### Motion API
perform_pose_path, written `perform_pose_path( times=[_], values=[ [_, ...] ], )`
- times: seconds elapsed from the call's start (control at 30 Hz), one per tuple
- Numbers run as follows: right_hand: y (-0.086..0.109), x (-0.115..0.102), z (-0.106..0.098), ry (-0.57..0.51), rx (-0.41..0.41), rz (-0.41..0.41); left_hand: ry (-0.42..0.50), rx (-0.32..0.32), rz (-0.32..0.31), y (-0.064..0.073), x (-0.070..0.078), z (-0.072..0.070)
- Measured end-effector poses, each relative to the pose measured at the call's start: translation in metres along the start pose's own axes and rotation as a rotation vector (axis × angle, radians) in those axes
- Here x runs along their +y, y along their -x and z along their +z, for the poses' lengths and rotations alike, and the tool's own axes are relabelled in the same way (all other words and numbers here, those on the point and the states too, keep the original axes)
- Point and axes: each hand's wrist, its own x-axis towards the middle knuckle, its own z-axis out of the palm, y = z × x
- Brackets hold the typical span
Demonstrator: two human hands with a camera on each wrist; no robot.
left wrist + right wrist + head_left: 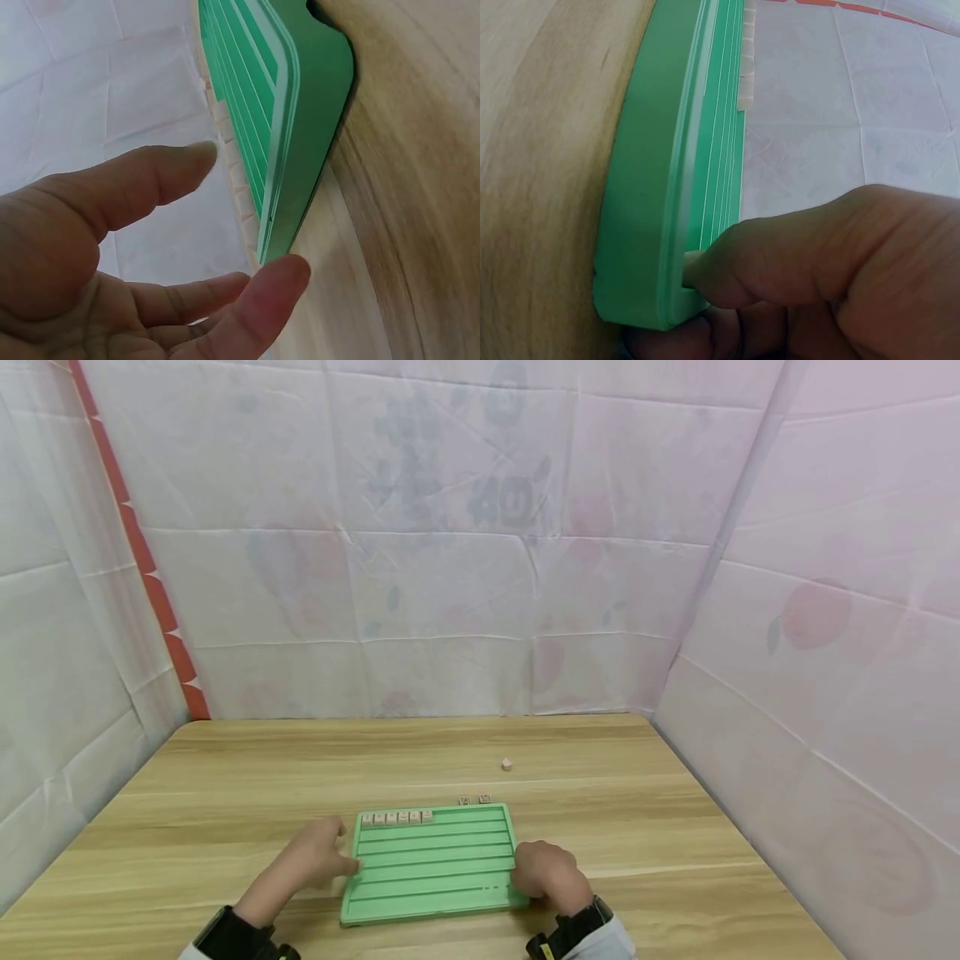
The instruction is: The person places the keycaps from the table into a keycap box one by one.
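Observation:
A green ridged tray (435, 881) lies on the table with a row of several small beige tiles (397, 817) in its top groove at the left. My left hand (311, 856) is beside the tray's left edge; in the left wrist view its thumb and fingers are spread apart around nothing, near the tray's corner. At the lower right edge, my right hand (547, 870) grips the tray. In the right wrist view the thumb (757, 259) presses over the rim, while the other fingers curl below the corner, partly hidden.
Two small tiles (475, 800) lie just behind the tray's back edge. Farther back on the wooden table (337, 760) is a lone beige cube (506, 765). Pale printed sheets (450, 610) hang behind the table and along both sides.

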Motion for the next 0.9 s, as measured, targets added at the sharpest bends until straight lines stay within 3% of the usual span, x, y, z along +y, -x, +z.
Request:
perform_pose_path(
  times=[0.2,0.9],
  values=[
    [-0.002,0.0,0.0,-0.006,-0.011,0.018,0.048,-0.064,-0.069,0.007,-0.002,0.0],
    [-0.002,-0.001,0.0,0.003,-0.012,0.012,0.14,-0.105,-0.06,0.02,-0.005,0.011]
  ],
)
